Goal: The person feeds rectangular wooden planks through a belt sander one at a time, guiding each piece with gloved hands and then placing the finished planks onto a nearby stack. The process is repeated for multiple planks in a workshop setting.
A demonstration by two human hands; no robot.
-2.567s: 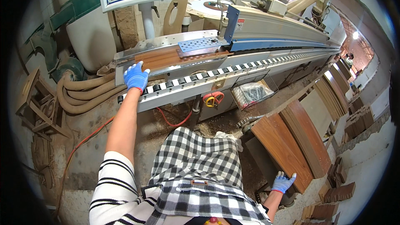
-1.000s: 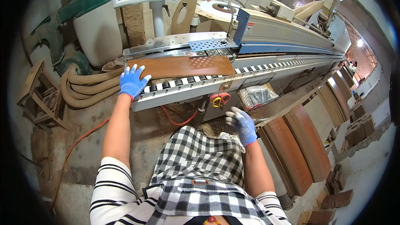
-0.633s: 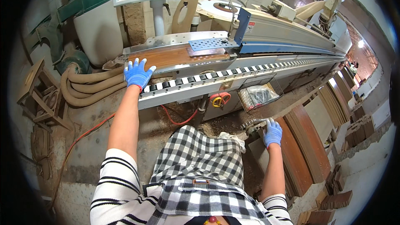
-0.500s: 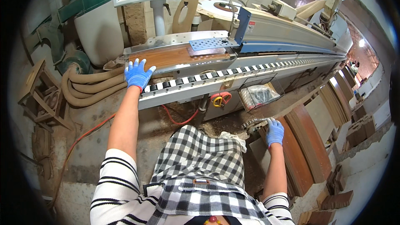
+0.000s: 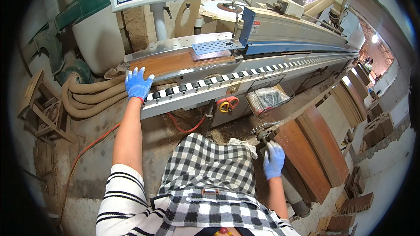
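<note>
The left hand in a blue glove with pale fingertips (image 5: 138, 85) is spreading its fingers wide, gripping nothing, and is resting them at the near left corner of a long, flat, brown wood-grain panel (image 5: 170, 62). That panel is lying along the grey metal machine bed (image 5: 197, 69), its right end reaching beneath a blue perforated plate (image 5: 213, 46). A black-and-white row of conveyor pads (image 5: 218, 78) is running along the bed's near side.

The right hand in a matching blue glove (image 5: 274, 159) is hovering just beside the left edge of a stack of reddish-brown wooden panels (image 5: 302, 155). Its fingers are extending loosely, close together, with nothing visible in them; whether it is touching the stack, I cannot tell.
</note>
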